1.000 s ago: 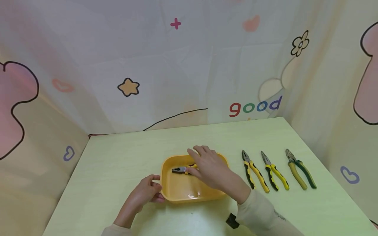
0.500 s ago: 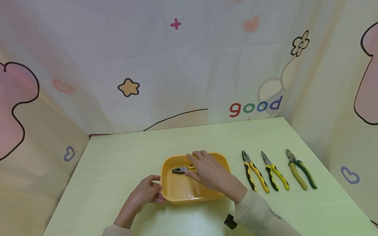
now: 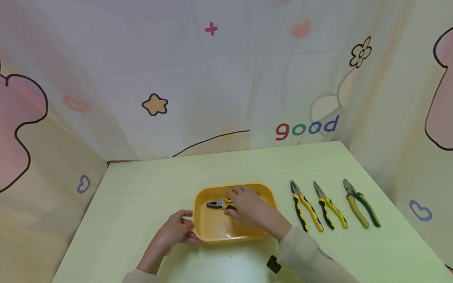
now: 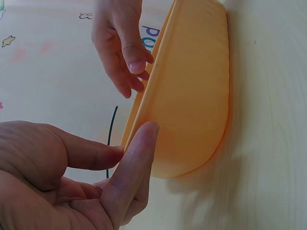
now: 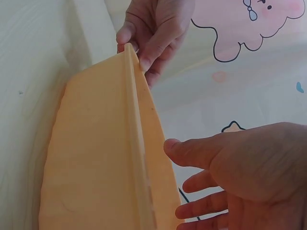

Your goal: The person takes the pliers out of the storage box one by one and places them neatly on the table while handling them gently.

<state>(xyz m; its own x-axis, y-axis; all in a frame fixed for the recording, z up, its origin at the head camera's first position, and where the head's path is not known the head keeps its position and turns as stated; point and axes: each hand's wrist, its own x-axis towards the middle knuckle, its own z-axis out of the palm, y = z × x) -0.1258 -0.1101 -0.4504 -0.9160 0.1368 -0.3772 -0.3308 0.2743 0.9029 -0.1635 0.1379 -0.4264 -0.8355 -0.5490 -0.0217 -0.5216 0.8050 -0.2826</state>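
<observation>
A yellow rectangular plastic tub (image 3: 212,232) stands on the table. My left hand (image 3: 174,228) pinches its left rim between thumb and fingers, which the left wrist view shows closely. Inside the tub lies a pair of pliers (image 3: 216,204) with yellow-and-black handles, its metal head pointing left. Over those handles is my right hand (image 3: 249,206), partly hiding them. In the right wrist view the right hand's fingers (image 5: 201,205) are spread and loosely extended, with nothing seen between them. Whether they touch the pliers is hidden by the tub wall.
To the right, three pliers lie in a row: combination pliers (image 3: 306,210) and long-nose pliers (image 3: 334,212) with yellow-black handles, then green-handled pliers (image 3: 369,212). A small black object (image 3: 273,264) sits by the right sleeve. Printed curtains (image 3: 226,90) surround the table (image 3: 141,184).
My right hand has come down into the tub, and its fingertips are lower and nearer the pliers' handles. The left hand, the tub and the pliers stay where they were.
</observation>
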